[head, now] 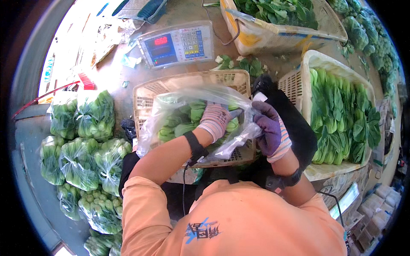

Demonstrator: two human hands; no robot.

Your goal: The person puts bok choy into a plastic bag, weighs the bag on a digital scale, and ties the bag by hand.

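A clear plastic bag [150, 128] holding leafy greens [184, 123] lies in a beige plastic crate [192, 76] in front of me. My left hand [216, 120], in a striped knit glove, reaches inside the bag among the greens; its fingertips are partly hidden, so its grip is unclear. At the bag's right side, my right hand [270, 128], in a striped glove with a purple palm, pinches the gathered plastic near its mouth. Just beyond the crate, a digital scale [176, 44] has its display lit.
At right stands a white crate [306, 96] of bok choy [339, 112]. A foam box [269, 38] of loose greens sits at the top. Several filled bags of greens [80, 163] are stacked at left near a red broom [86, 81]. Loose leaves [253, 66] lie beyond the middle crate.
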